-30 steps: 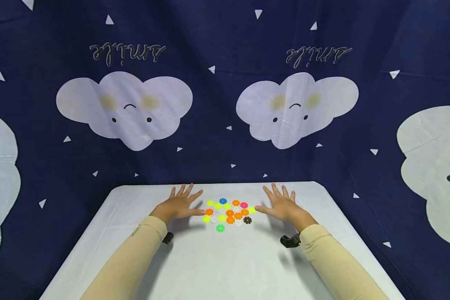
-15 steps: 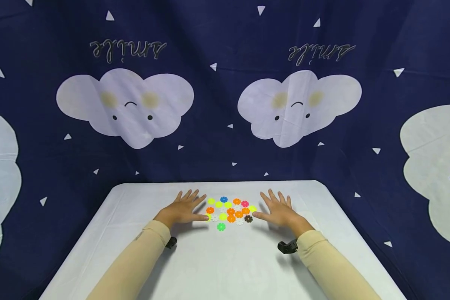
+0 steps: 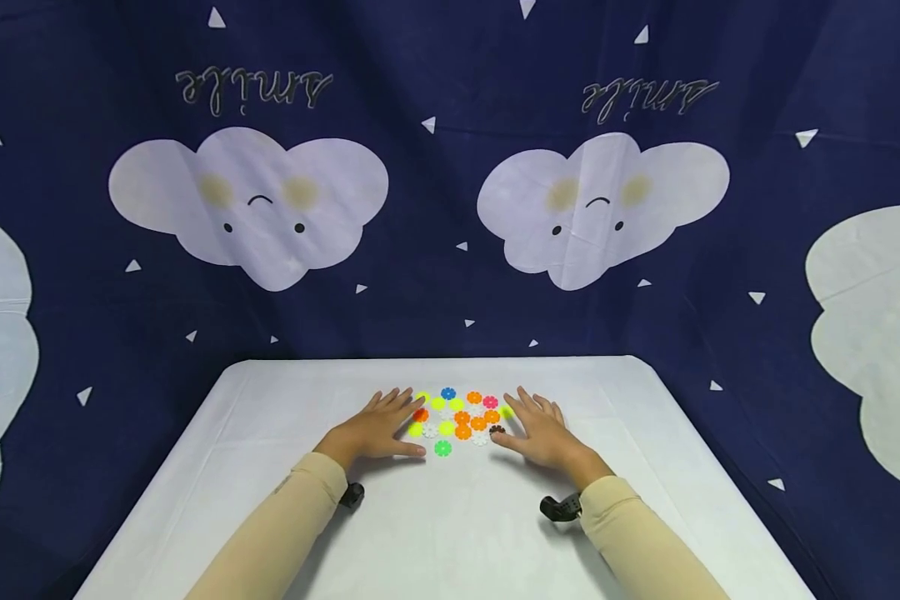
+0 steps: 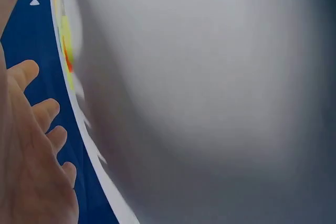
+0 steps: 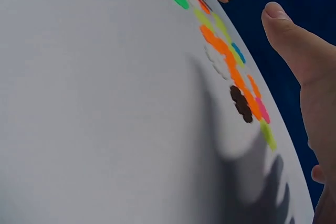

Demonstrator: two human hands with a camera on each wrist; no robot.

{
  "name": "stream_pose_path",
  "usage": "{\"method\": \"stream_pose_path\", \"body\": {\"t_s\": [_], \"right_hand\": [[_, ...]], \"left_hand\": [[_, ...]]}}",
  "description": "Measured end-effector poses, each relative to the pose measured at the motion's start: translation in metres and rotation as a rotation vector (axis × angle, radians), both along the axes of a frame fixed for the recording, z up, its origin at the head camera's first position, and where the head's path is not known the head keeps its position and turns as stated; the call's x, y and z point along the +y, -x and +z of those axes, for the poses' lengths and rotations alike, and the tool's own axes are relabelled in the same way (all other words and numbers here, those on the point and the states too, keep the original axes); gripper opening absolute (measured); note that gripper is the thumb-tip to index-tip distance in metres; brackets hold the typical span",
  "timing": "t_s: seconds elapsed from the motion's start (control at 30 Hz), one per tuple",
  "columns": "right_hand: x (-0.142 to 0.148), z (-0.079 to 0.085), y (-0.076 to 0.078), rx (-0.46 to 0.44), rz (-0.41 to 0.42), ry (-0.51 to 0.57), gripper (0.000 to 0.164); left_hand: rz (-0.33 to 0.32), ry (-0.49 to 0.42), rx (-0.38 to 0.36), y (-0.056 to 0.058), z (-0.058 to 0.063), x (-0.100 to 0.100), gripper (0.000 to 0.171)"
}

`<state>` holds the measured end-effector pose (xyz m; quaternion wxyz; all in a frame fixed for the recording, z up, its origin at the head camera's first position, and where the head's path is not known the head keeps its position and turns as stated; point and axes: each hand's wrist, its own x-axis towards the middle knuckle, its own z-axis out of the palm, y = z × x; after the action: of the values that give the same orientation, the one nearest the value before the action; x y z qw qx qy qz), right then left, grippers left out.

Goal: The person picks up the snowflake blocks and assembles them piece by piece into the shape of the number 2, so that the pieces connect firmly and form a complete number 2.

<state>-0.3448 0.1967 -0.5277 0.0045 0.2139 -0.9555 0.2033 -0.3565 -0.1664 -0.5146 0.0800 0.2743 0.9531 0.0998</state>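
Note:
A cluster of small flower-shaped plastic discs lies flat toward the far side of the white table. Among them are a blue disc (image 3: pixel 448 393), a pink disc (image 3: pixel 491 402), a green disc (image 3: pixel 442 448), a dark brown disc (image 5: pixel 241 104), and several orange, yellow and white ones. My left hand (image 3: pixel 378 427), fingers spread, hovers at the cluster's left edge. On the opposite edge is my right hand (image 3: pixel 542 429), its thumb overlapping the brown disc in the head view. Both hands hold nothing, and the wrist views show a gap between them and the tabletop.
The white-covered table (image 3: pixel 450 533) ends at a rounded far edge. Right behind it hangs a dark blue cloth (image 3: pixel 427 208) printed with clouds and small triangles. A black wrist device (image 3: pixel 561 508) sits under the right sleeve, another (image 3: pixel 352 496) under the left.
Both hands have moved inward and nearer to me, closing in on the cluster from its two sides. The discs keep their arrangement, and the head view has tilted down slightly.

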Motion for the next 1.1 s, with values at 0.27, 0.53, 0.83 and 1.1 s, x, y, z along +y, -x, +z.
{"method": "stream_pose_path", "body": {"t_s": [0.27,0.53,0.83,1.1], "right_hand": [[-0.009,-0.01,-0.005,0.031,0.069,0.052,0.095],[-0.021,-0.017,-0.009,0.142,0.184,0.089,0.073],[-0.034,-0.023,-0.009,0.281,0.228,0.155,0.041],[-0.043,-0.028,-0.01,0.301,0.124,0.137,0.024]], "left_hand": [[-0.098,-0.068,-0.003,-0.006,0.0,0.012,0.105],[-0.183,-0.101,0.055,-0.011,-0.001,0.028,0.084],[-0.259,-0.215,0.145,-0.015,-0.008,0.042,0.047],[-0.271,-0.245,0.153,-0.017,-0.01,0.049,0.028]]}}
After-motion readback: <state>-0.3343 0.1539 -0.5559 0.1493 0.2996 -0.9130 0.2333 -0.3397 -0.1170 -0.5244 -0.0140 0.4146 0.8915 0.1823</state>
